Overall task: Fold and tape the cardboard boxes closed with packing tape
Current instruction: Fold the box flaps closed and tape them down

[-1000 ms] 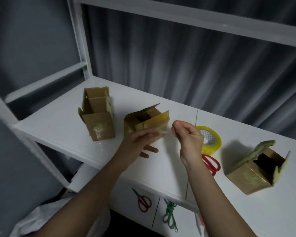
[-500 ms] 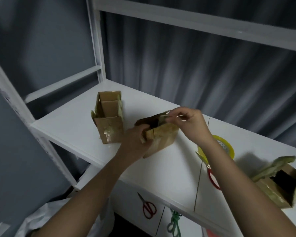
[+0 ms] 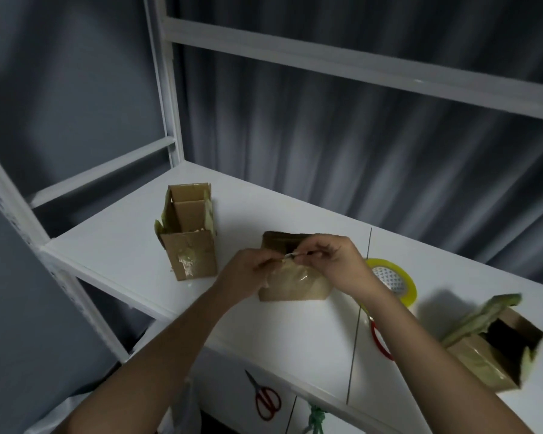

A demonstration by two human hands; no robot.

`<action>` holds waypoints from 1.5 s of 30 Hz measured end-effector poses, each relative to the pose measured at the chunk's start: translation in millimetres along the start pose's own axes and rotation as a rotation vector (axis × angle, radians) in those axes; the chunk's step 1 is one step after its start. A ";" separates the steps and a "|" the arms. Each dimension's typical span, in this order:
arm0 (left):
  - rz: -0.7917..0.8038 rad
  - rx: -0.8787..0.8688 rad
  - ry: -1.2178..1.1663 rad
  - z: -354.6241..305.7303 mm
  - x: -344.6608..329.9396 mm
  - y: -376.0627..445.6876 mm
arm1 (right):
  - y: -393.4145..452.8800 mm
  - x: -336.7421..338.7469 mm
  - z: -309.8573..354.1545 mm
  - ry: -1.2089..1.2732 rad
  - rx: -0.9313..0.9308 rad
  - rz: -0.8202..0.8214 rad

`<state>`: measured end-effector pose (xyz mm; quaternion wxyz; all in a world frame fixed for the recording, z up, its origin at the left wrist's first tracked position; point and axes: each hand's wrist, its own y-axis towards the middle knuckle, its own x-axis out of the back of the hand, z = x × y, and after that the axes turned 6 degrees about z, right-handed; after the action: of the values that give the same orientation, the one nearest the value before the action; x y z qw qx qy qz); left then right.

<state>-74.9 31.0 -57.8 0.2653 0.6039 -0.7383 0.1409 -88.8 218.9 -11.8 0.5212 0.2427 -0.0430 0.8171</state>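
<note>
On the shelf (image 3: pixel 113 258) stand 3 boxes. The left box (image 3: pixel 188 242) sits far left, upright, its top open. The middle box (image 3: pixel 295 283) lies right of it, nearer the front edge, with the left hand (image 3: pixel 248 274) and right hand (image 3: pixel 336 261) meeting over its top. The tape roll (image 3: pixel 392 280) lies just right of the middle box, behind the right wrist. The right box (image 3: pixel 496 349) sits far right, well apart. Below the shelf, near the front, lie scissors (image 3: pixel 265 399).

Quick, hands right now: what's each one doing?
Left hand: fingers pinch a small bit of tape at the top of the middle box.
Right hand: fingers curled, pinching the same bit from the other side.
</note>
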 end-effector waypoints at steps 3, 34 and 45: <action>0.037 -0.048 -0.005 3.0 -1.0 2.0 | -2.0 -4.9 -6.4 -0.072 0.001 0.012; 0.167 0.121 -0.297 -2.8 4.8 13.6 | 6.5 -19.8 -16.6 -0.044 -0.016 -0.152; 0.274 0.155 -0.454 -9.6 16.1 10.5 | 9.5 -17.2 -19.6 -0.069 -0.027 -0.141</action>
<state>-85.0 25.4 -39.7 0.0245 0.5329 -0.8407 0.0927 -98.2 206.7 -34.9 0.5787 0.2662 -0.0546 0.7689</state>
